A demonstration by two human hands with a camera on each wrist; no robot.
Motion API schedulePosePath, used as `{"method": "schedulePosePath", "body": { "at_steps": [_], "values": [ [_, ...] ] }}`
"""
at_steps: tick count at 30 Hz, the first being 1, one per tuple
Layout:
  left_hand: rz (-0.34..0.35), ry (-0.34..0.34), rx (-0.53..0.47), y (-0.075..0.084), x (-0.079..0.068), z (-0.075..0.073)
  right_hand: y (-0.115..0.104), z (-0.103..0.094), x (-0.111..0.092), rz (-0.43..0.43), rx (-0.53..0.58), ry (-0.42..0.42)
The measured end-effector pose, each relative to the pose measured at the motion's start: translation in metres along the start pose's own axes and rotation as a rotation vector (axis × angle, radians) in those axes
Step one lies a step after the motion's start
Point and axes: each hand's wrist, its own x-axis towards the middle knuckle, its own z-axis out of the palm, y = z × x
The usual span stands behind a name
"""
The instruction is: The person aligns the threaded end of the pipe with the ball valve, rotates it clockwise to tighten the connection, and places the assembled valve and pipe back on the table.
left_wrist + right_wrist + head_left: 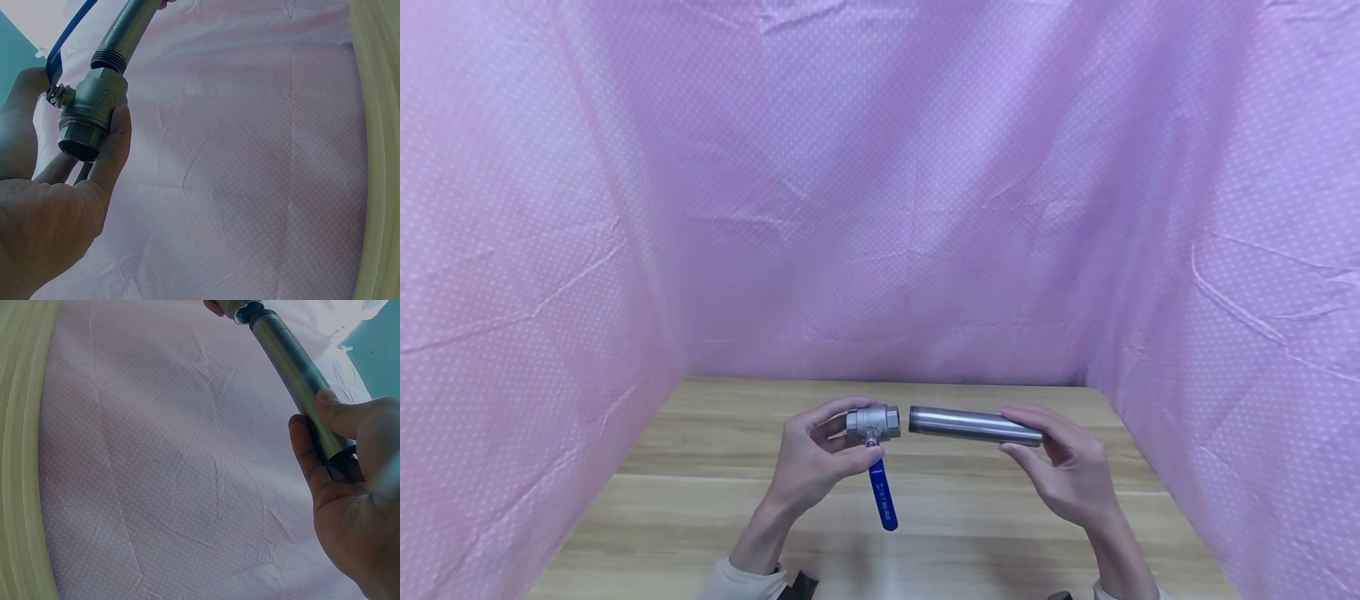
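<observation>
My left hand grips a metal ball valve between thumb and fingers. The valve's blue lever handle hangs down toward me. In the left wrist view the valve has a hollow hex end facing the camera. My right hand pinches a steel pipe near its right end. Threads ring the pipe's left end, which points at the valve's right opening. A small gap separates pipe and valve in the head view. The right wrist view shows the pipe lying between thumb and fingers.
Below the hands is a light wooden table. Pink dotted cloth hangs at the back and along both sides. Dark straps show at the wrists by the light sleeves.
</observation>
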Motion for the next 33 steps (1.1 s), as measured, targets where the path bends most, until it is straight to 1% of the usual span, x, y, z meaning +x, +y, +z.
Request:
{"method": "schedulePosePath", "body": {
  "at_steps": [4, 9, 12, 17, 22, 33],
  "values": [
    [0.011, 0.008, 0.009, 0.0018, -0.0008, 0.0001, -0.0011, -0.0006, 0.0003, -0.006, 0.008, 0.011],
    [0.020, 0.011, -0.007, 0.0039, -0.0041, 0.0005, -0.0027, -0.0001, 0.0001, -0.026, 0.025, 0.018],
    [0.039, 0.010, -0.010, 0.0048, -0.0050, 0.0010, -0.0034, 0.0000, -0.0001, -0.034, 0.034, 0.014],
    [0.075, 0.003, -0.003, 0.0048, -0.0045, 0.0015, -0.0045, 0.0002, 0.0004, -0.033, 0.035, 0.011],
    [0.101, -0.017, 0.003, 0.0038, -0.0035, 0.0024, -0.0064, 0.0012, 0.0008, -0.010, 0.027, 0.007],
    [0.077, -0.030, -0.008, 0.0042, -0.0020, 0.0060, -0.0058, 0.0045, -0.0001, 0.002, 0.004, 0.002]
  ]
}}
